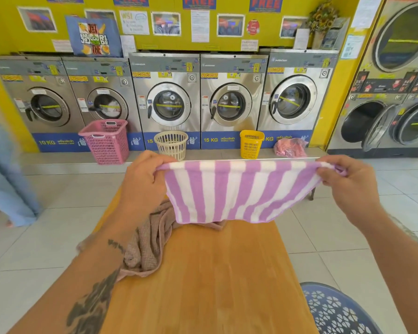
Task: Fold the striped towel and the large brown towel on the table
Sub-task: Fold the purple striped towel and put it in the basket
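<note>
**Held taut at mid-frame, ready for a first fold**

Hung at the centre of the frame: a lilac-and-white striped terry towel (237,191), lifted above the far end of the long wooden table (215,273). Could not be told whether its lower edge brushed anything beneath.

Was pinched at both upper corners, at mid-left by the left hand (143,179) and at mid-right by the right hand (348,186), thumb and curled fingers clamped on the cloth on each side. Sagged in a shallow curve between them. Judged soft, light and limp, neither slippery nor fragile, with no stiffness to keep a crease unaided. Best kept by the corners or hem, then laid flat.

Lay crumpled lower left of centre: a large dusty-brown waffle-weave towel (150,239), on the table's left side, partly behind the left forearm and not yet folded. Judged bulkier and heavier. Best shaken out and taken by two corners of one edge.

Stood further out: a dark blue perforated plastic basket (336,309) at lower right, and a row of steel front-loading washing machines (169,97) across the upper half.
</note>
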Demonstrator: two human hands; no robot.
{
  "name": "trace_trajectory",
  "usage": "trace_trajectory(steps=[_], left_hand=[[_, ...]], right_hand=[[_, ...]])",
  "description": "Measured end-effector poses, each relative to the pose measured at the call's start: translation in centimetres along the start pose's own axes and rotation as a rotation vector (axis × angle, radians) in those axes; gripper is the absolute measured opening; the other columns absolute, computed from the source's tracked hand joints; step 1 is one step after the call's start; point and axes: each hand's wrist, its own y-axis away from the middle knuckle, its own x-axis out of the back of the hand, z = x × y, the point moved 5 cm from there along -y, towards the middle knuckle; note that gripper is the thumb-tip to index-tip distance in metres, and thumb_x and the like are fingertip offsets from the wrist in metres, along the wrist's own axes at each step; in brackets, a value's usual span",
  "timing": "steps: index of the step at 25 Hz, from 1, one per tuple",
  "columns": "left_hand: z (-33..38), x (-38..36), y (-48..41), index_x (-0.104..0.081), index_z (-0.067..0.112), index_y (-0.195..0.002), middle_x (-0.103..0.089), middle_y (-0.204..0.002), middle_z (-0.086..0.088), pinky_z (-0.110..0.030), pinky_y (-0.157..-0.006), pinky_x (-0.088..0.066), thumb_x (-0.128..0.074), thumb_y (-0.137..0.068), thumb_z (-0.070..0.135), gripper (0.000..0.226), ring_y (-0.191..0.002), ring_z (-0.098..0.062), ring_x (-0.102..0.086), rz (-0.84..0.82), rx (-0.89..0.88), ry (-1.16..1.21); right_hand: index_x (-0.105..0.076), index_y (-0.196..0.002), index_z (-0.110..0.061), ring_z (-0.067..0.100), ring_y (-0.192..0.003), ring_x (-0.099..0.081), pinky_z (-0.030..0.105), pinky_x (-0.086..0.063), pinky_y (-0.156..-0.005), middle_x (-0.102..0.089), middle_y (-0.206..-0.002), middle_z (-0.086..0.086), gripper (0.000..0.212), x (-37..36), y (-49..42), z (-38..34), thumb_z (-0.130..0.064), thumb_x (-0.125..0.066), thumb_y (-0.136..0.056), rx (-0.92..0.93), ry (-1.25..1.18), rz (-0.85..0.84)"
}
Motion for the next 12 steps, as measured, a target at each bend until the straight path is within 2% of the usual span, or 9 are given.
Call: trace_trajectory(steps=[2,4,6,8,10,12], left_hand=[[-1.0,-1.1,4.0,-0.073,0.018,-0.105,-0.059,-0.095,0.002,-0.014,-0.077,-0.039,-0.049,-0.082,-0.001,0.039,-0.088,-0.006,-0.052,-0.117,0.052,-0.008],[-2.9,-2.4,9.4,-0.071,0.030,-0.103,-0.060,-0.098,0.005,-0.021,-0.078,-0.040,-0.050,-0.082,0.003,0.040,-0.091,-0.007,-0.053,-0.316,0.147,0.006],[-4.4,-3.2,15.1,-0.061,0.046,-0.096,-0.060,-0.097,0.007,-0.029,-0.077,-0.043,-0.050,-0.081,0.011,0.039,-0.091,-0.008,-0.055,-0.497,0.244,0.024],[-4.8,-3.7,20.1,-0.055,0.048,-0.093,-0.061,-0.097,0.009,-0.033,-0.078,-0.047,-0.055,-0.086,0.009,0.039,-0.091,-0.011,-0.056,-0.621,0.306,-0.025],[-4.5,-3.9,24.0,-0.056,0.044,-0.093,-0.063,-0.098,0.010,-0.032,-0.081,-0.047,-0.060,-0.085,0.004,0.041,-0.092,-0.013,-0.057,-0.689,0.361,-0.042],[-4.1,-4.0,26.3,-0.054,0.049,-0.089,-0.064,-0.098,0.013,-0.029,-0.081,-0.047,-0.061,-0.084,0.006,0.044,-0.091,-0.011,-0.058,-0.716,0.379,-0.041]], right_hand=[[-0.073,-0.093,-0.027,0.021,-0.068,-0.056,0.034,-0.050,-0.065,-0.070,-0.084,0.005,0.028,-0.4,2.8,2.3,0.000,-0.064,-0.089,-0.062,0.090,-0.084],[-0.072,-0.095,-0.023,0.015,-0.058,-0.053,0.026,-0.043,-0.058,-0.069,-0.082,0.006,0.030,-1.2,6.7,5.5,0.004,-0.061,-0.090,-0.147,0.201,-0.199],[-0.073,-0.088,-0.022,0.001,-0.044,-0.045,0.016,-0.035,-0.047,-0.066,-0.070,0.000,0.036,-1.7,11.0,9.1,0.011,-0.056,-0.088,-0.262,0.256,-0.257],[-0.073,-0.078,-0.022,0.004,-0.036,-0.038,0.018,-0.030,-0.039,-0.064,-0.058,-0.002,0.044,-1.4,15.2,12.9,0.015,-0.052,-0.085,-0.400,0.273,-0.305],[-0.074,-0.072,-0.026,0.012,-0.040,-0.045,0.020,-0.034,-0.043,-0.067,-0.057,0.000,0.048,-0.6,18.6,16.1,0.015,-0.053,-0.084,-0.492,0.311,-0.356],[-0.075,-0.069,-0.029,0.017,-0.051,-0.055,0.028,-0.041,-0.054,-0.069,-0.059,0.000,0.047,0.1,20.4,17.9,0.012,-0.056,-0.083,-0.520,0.350,-0.401]])
